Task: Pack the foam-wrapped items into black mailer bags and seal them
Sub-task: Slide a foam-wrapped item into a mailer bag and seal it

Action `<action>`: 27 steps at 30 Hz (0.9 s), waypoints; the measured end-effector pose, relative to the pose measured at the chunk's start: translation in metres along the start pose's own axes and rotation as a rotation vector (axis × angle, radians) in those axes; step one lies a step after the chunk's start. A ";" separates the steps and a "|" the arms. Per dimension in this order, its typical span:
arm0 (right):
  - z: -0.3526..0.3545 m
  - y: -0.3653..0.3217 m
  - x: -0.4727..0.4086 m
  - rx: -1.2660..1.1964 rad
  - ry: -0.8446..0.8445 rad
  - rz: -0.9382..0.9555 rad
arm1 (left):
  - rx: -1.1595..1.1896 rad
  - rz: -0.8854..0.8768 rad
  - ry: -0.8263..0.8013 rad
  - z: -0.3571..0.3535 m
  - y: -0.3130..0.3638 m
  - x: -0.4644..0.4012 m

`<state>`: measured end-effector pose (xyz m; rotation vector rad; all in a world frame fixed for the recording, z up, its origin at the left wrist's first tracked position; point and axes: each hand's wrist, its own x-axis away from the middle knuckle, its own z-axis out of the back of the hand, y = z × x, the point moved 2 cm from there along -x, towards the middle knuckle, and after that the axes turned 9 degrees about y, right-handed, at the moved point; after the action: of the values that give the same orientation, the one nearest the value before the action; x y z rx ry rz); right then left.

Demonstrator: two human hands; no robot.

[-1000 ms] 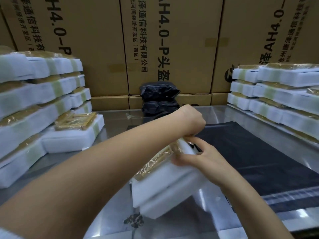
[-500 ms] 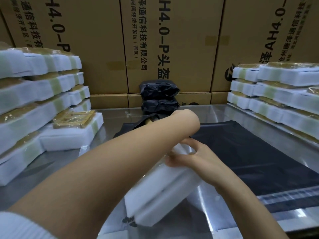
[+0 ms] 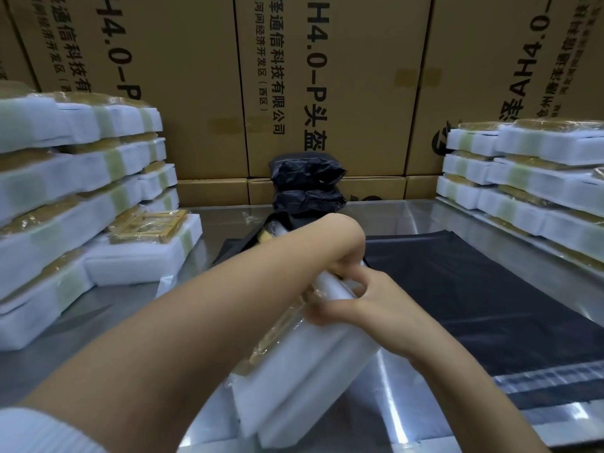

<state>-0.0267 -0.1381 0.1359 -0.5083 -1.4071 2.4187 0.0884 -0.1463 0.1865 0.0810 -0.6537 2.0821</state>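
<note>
A white foam-wrapped item (image 3: 304, 371) with a yellowish plastic-covered insert is tilted above the steel table, low in the middle. My right hand (image 3: 366, 305) grips its far top end, thumb over the foam. My left hand (image 3: 346, 253) is bent down at the wrist onto the same end, its fingers mostly hidden. A flat black mailer bag (image 3: 474, 289) lies open-side toward me on the right, its adhesive strip (image 3: 549, 377) near the front. Two filled black bags (image 3: 307, 188) are stacked at the back centre.
Stacks of foam-wrapped items stand at the left (image 3: 75, 197) and right (image 3: 529, 178). One single item (image 3: 147, 246) lies in front of the left stack. Cardboard boxes (image 3: 327, 76) wall off the back. Another dark bag (image 3: 258, 243) lies partly behind my left forearm.
The foam-wrapped item has been turned in my hands, its yellowish side now showing along the left edge again. Both hands stayed on its far end.
</note>
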 end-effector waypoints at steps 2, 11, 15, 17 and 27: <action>0.002 0.004 0.001 -0.028 0.012 -0.008 | 0.197 -0.112 -0.026 0.000 0.001 -0.001; 0.017 0.032 0.005 -0.237 -0.006 -0.194 | 0.647 -0.111 0.702 -0.018 -0.077 0.033; 0.019 0.044 0.002 -0.297 -0.016 -0.286 | 0.397 0.066 0.615 -0.065 -0.097 0.039; 0.015 0.047 -0.001 -0.341 -0.024 -0.320 | 0.312 0.119 0.645 -0.081 -0.094 0.039; -0.002 0.059 -0.022 -0.766 0.053 -0.489 | 0.330 0.100 0.717 -0.068 -0.089 0.056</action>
<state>-0.0109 -0.1736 0.0866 -0.3211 -2.1152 1.4352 0.1397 -0.0327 0.1827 -0.4998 0.1231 2.0983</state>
